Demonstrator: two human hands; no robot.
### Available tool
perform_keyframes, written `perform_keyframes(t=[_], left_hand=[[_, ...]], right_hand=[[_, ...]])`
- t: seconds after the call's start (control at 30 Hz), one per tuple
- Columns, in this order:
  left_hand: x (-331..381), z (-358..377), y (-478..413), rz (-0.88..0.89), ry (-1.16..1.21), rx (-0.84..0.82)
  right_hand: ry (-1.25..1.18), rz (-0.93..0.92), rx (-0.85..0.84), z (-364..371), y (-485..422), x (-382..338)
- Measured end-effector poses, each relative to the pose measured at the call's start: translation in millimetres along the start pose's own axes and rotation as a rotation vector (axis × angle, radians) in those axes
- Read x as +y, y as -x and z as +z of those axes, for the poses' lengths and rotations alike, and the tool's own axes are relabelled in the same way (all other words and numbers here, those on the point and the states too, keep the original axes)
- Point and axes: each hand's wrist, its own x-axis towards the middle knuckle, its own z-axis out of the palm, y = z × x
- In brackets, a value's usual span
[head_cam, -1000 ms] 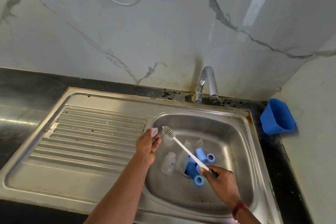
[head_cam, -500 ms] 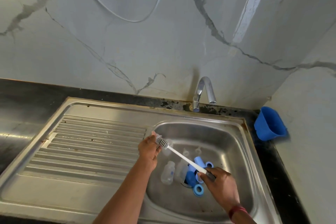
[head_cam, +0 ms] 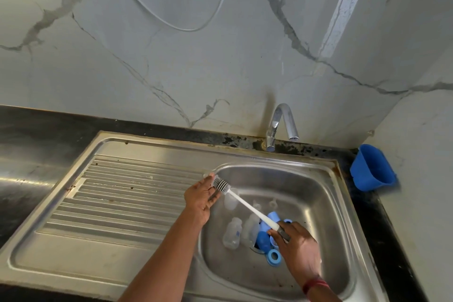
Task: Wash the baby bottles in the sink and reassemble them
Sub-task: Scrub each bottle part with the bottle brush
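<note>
The right hand (head_cam: pixel 297 247) grips the brush (head_cam: pixel 245 203) by its handle end, over clear bottles (head_cam: pixel 231 233) and blue rings (head_cam: pixel 273 258) lying at the sink (head_cam: pixel 318 203) drain. Farther on, the left hand (head_cam: pixel 199 197) pinches a small clear part (head_cam: pixel 207 175) against the bristles, probably to scrub it.

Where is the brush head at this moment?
Head view, near mid-frame: the brush head lies against the left hand, which pinches a clear part, over the rear-left corner of the basin. The right hand holds the handle.
</note>
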Motion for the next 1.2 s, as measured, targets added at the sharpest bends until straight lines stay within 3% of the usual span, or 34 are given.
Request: perform_keyframes(t=[0.23, 0.43, 0.63, 0.73, 0.83, 0.97, 1.1, 1.2], left_hand=[[-2, 0, -6, -0.014, -0.041, -0.006], [-13, -9, -5, -0.020, -0.084, -0.089], [-23, -9, 0, 0.013, -0.081, -0.137], [-23, -7, 0, 0.040, -0.055, -0.119], [-22, -5, 1, 0.048, -0.011, -0.098], [-24, -4, 3, 0.048, 0.010, -0.089], [-26, -5, 4, 0.060, 0.016, -0.107], [-25, -6, 6, 0.061, 0.019, -0.146]], right_hand=[[0.061, -0.140, 0.143, -1, -3, 0], [-0.008, -0.044, -0.076, 7, -1, 6], [-0.222, 0.061, -0.463, 3, -5, 9], [-0.312, 0.137, -0.463, 0, -7, 3], [-0.321, 0.157, -0.361, 2, -8, 4], [-0.155, 0.124, -0.321, 6, -8, 3], [-0.119, 0.061, -0.402, 7, -8, 2], [-0.338, 0.150, -0.548, 10, -12, 4]])
